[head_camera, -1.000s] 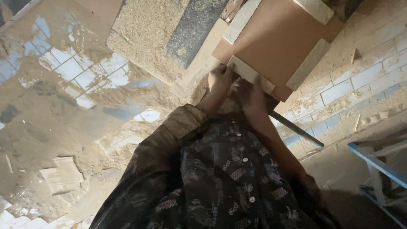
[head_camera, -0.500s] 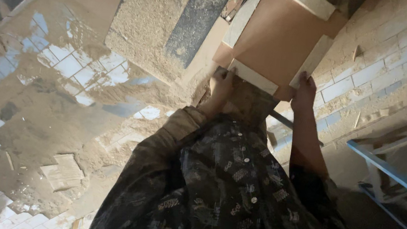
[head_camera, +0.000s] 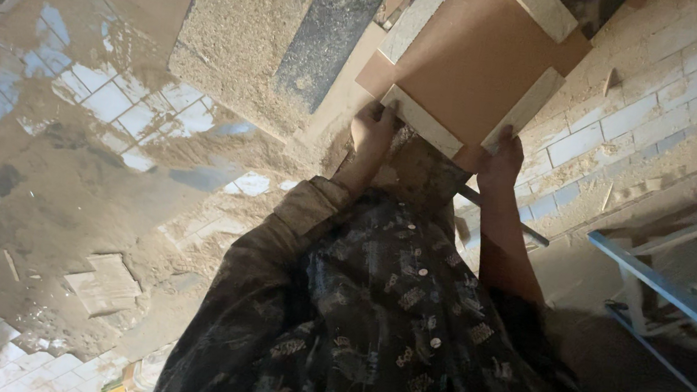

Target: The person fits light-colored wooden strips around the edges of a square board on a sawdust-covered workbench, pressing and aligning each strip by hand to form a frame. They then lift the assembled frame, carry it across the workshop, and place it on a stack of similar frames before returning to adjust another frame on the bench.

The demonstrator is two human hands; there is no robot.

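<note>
Closest to me: patterned shirt [head_camera: 387, 328], both arms reaching fwd. My left hand [head_camera: 371, 134] is clamped on the near-left corner of the brown board [head_camera: 472, 63], fingers curled over its pale edge strip [head_camera: 420, 119]. My right hand [head_camera: 501, 160] grips the near-right corner by the other strip. Board sits tilted, held off the floor just ahead of me. I'd keep grip even on both corners, so it doesn't twist. Beyond: sawdust-covered tile floor [head_camera: 102, 104], thick sawdust-coated slab [head_camera: 253, 33] just left of board, blue metal frame [head_camera: 663, 286] crowding right.
</note>
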